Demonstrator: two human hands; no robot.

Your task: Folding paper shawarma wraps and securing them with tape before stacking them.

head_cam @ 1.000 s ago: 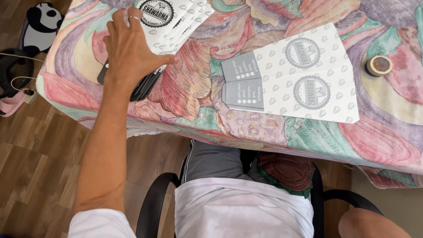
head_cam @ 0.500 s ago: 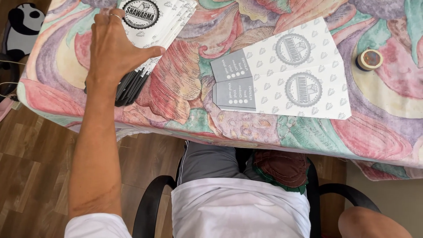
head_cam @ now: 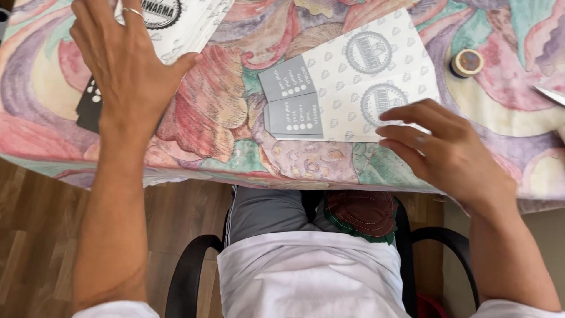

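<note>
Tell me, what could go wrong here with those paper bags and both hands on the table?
The left hand presses a stack of paper bags lying near the table edge; a push might slide some off. The right hand reaches the flat bags in front and could crease them. The tape roll nearby might get knocked.

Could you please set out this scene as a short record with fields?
surface: table under a floral cloth in pink, green and purple
left hand: left hand, ring on one finger, flat on a stack of white printed paper bags
right hand: right hand, fingers spread, fingertips on the near edge of the two flat white paper bags with round grey stamps and grey side panels
beyond right hand: small roll of tape
seat: black-armed chair
</note>
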